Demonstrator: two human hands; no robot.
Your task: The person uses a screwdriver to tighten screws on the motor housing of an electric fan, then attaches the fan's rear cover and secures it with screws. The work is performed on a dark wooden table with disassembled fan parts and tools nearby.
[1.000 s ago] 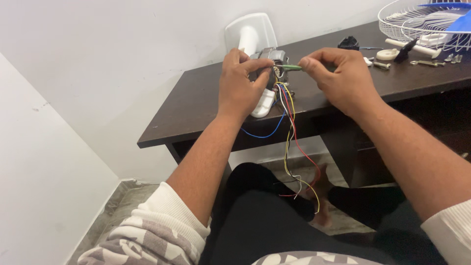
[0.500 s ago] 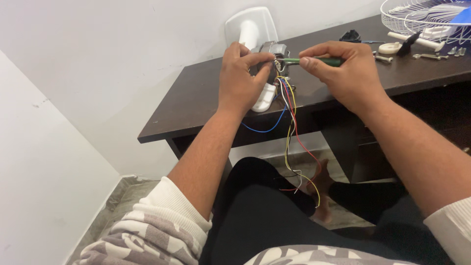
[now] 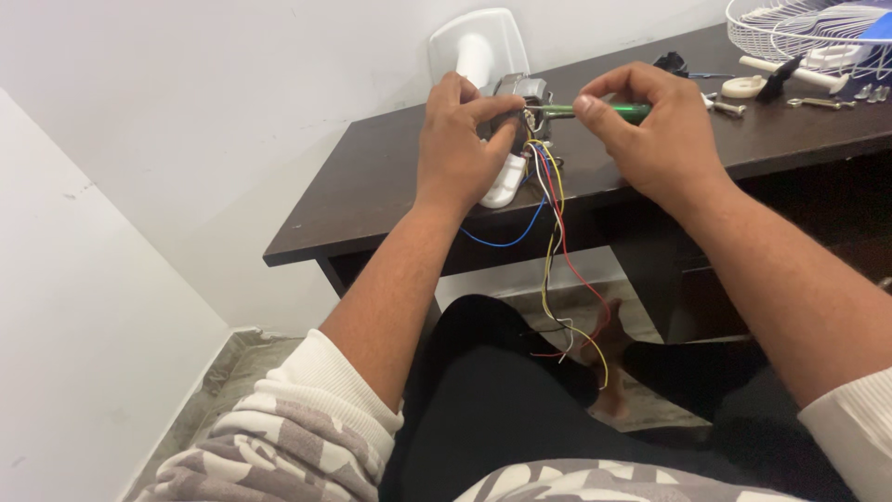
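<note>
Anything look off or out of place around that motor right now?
The coloured wires hang loose and unconnected from the small motor in the left hand, trailing off the dark desk toward the lap. The right hand holds a green screwdriver to it. Loose screws lie scattered.

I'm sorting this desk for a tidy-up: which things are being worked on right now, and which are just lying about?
In use:
- left hand gripping the small motor unit
- right hand holding the green-handled screwdriver against it
- coloured wires hanging from the unit

Lying about:
- white fan base
- wire fan guard
- loose bolts
- white ring
</note>
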